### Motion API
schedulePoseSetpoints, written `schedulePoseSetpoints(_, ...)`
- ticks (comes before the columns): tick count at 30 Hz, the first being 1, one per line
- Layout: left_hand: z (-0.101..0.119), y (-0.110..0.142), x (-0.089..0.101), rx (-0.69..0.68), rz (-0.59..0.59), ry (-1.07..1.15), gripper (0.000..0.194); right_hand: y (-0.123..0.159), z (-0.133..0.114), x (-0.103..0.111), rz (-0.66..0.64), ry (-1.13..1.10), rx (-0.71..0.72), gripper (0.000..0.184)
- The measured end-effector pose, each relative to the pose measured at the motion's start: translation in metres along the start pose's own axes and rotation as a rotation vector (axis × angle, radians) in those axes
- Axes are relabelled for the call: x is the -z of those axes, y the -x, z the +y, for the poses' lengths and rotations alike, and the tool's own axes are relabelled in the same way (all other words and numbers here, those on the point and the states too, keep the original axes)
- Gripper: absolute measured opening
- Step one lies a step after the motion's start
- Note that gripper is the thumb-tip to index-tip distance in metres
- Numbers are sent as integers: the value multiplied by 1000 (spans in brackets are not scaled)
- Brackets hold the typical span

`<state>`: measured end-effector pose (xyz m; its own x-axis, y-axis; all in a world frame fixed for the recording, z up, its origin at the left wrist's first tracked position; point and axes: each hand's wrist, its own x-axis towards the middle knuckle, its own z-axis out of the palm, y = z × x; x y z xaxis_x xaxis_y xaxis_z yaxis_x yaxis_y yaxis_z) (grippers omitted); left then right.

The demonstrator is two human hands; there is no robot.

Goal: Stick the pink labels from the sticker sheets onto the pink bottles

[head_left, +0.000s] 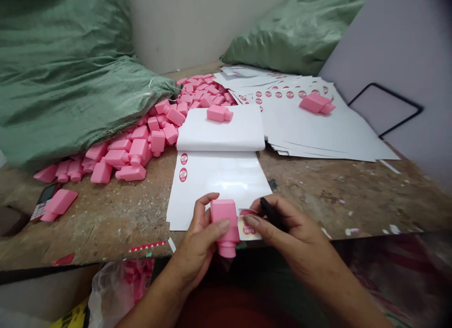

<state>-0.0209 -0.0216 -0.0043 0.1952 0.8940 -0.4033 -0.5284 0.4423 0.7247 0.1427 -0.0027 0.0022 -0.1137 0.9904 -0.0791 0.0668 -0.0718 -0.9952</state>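
My left hand (199,238) is shut around a pink plastic bottle (224,220), which stands with its neck and cap pointing down. My right hand (287,224) pinches a round red-and-cream sticker label (249,227) close to the bottle's side. A short black tool (271,214), perhaps a marker, sits between the fingers of that hand. Just beyond my hands lies a white backing sheet (215,182) with several labels left on it, its far end rolled up. Another pink bottle (219,113) rests on that roll.
Loose pink bottles (158,135) spill from a green woven sack (70,74) across the worn wooden bench (106,224). Stacked label sheets (318,130) with one pink bottle (317,103) lie right. A phone (43,202) sits left, partly under a bottle (59,204). Below the bench edge is a plastic bag (120,285).
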Motion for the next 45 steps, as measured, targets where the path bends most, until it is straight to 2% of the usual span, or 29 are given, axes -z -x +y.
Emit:
schedulePoseSetpoints(2, -3, -2, 1, -19, 16, 25, 47, -2, -1, -2, 11, -20, -31, 22)
schedulePoseSetpoints(5, -6, -4, -1, -28, 11, 54, 42, -3, -1, -5, 26, -57, -71, 39)
schedulePoseSetpoints(9, -7, -5, -5, -25, 12, 80, 39, -1, 0, -11, 63, -30, -40, 27)
schedulePoseSetpoints(14, -6, -5, -7, -30, -3, 79, 39, 1, 2, -15, 82, 70, 23, 26)
schedulePoseSetpoints(21, -9, -3, -6, -55, -39, 45, 49, 3, 7, -14, 126, 263, 90, 25)
schedulePoseSetpoints(30, -10, -3, -5, -60, -57, -10, 52, 2, 5, -14, 132, 316, 139, 23)
schedulePoseSetpoints(37, -10, -2, -5, -80, -60, -3, 43, 1, 6, -15, 145, 329, 137, 23)
schedulePoseSetpoints(45, -9, -3, -4, -76, -56, -25, 45, 2, 8, -15, 135, 329, 133, 24)
